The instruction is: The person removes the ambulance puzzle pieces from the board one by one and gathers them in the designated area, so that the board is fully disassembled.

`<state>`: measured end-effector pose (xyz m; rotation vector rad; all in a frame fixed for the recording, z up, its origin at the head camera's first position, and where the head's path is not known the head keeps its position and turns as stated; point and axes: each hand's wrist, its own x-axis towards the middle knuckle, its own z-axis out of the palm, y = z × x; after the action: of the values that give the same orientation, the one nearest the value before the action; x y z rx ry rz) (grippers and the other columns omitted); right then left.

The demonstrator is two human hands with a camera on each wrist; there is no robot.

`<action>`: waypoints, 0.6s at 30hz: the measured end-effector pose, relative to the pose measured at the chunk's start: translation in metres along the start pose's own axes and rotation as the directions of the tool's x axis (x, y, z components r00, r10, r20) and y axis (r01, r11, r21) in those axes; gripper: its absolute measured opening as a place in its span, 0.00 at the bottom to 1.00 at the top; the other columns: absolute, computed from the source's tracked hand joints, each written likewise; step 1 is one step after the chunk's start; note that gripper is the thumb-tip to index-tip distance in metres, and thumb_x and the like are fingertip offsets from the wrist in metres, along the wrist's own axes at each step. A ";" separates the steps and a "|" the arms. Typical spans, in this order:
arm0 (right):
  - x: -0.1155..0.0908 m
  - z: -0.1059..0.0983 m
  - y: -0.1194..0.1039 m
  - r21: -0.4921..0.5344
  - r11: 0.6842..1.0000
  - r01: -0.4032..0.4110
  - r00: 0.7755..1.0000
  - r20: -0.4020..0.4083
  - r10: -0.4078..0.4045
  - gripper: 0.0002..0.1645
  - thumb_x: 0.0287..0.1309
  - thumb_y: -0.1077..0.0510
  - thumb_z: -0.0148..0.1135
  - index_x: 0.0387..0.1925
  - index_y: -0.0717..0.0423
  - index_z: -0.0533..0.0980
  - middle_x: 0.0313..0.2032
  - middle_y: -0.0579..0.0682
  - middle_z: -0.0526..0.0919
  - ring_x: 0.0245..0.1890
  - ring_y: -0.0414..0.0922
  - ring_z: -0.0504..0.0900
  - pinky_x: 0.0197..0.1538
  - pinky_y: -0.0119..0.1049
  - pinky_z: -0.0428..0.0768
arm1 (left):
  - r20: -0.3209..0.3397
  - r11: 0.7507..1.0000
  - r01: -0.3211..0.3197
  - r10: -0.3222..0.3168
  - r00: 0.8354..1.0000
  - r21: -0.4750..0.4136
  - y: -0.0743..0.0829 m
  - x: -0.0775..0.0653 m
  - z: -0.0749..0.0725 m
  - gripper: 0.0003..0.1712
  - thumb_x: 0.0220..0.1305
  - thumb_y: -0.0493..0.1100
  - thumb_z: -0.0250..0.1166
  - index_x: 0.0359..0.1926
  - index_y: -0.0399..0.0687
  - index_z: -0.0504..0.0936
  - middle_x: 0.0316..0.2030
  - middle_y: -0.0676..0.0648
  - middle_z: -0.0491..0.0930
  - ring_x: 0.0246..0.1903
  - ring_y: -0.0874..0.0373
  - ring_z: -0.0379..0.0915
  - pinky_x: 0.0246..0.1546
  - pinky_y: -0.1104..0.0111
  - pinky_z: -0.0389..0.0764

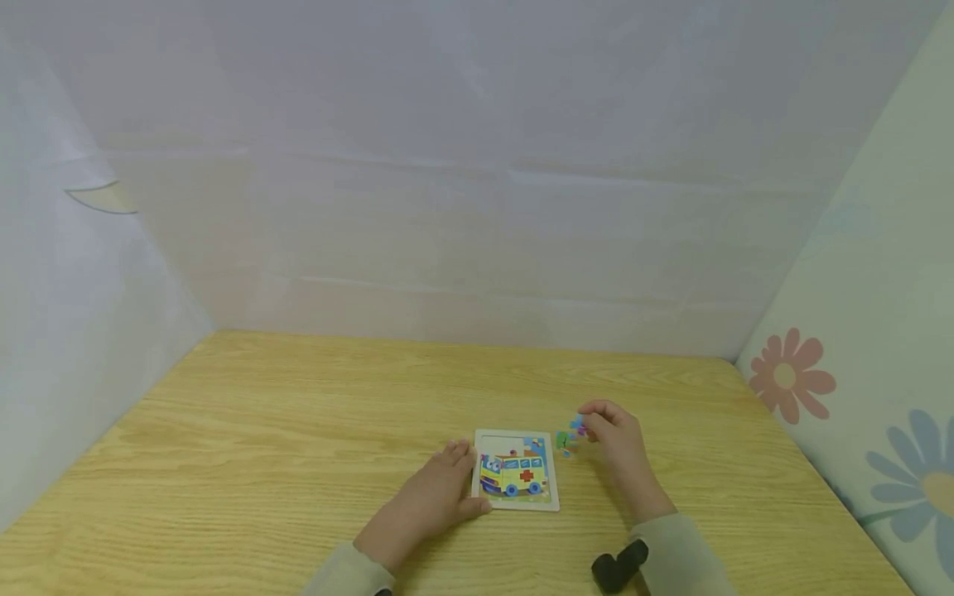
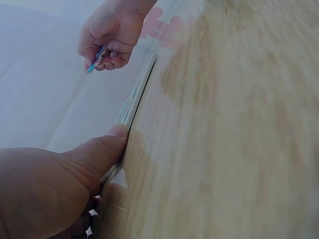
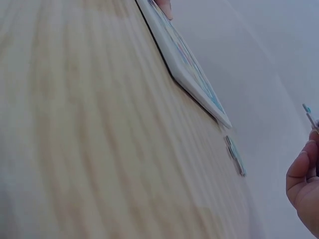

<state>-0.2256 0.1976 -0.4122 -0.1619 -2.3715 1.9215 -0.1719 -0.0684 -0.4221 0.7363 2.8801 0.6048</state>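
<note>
A square puzzle board (image 1: 516, 472) with a yellow ambulance picture lies on the table, its upper left part showing bare pale backing. My left hand (image 1: 436, 498) rests at the board's left side with fairly straight fingers; in the left wrist view its thumb (image 2: 102, 149) touches the edge. Right of the board, my right hand (image 1: 615, 439) pinches a blue and purple puzzle piece (image 1: 578, 425) between thumb and fingers, raised off the table in the left wrist view. Beside the board's right edge lies a green loose puzzle piece (image 1: 564, 440), close below the held one.
A wood-grain table (image 1: 298, 414) carries everything. Pale fabric walls enclose its back and sides, the right wall bearing a red flower (image 1: 786, 375) and a blue flower. A black device (image 1: 620, 568) sits by the right sleeve.
</note>
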 end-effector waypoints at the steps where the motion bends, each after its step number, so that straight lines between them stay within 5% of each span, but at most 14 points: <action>1: 0.001 -0.001 0.001 -0.006 1.000 -0.003 1.000 -0.004 0.003 0.09 0.57 0.64 0.52 0.38 0.66 0.74 0.30 0.45 0.75 0.32 0.41 0.72 0.41 0.31 0.75 | -0.001 1.000 -0.001 0.001 1.000 -0.002 0.000 0.000 0.000 0.44 0.57 0.59 0.62 0.64 0.31 0.62 0.66 0.33 0.57 0.66 0.38 0.52 0.65 0.48 0.58; 18: 0.007 -0.010 0.012 -0.122 0.991 -0.049 0.998 -0.056 0.042 0.09 0.53 0.65 0.52 0.34 0.65 0.77 0.24 0.44 0.75 0.29 0.41 0.71 0.35 0.29 0.73 | -0.010 1.000 -0.003 0.003 1.000 -0.002 -0.001 0.001 0.001 0.44 0.57 0.59 0.62 0.63 0.31 0.63 0.66 0.33 0.58 0.66 0.38 0.52 0.65 0.48 0.58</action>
<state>-0.2304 0.2105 -0.4221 -0.2742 -2.4728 1.7654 -0.1730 -0.0684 -0.4238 0.7393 2.8873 0.6139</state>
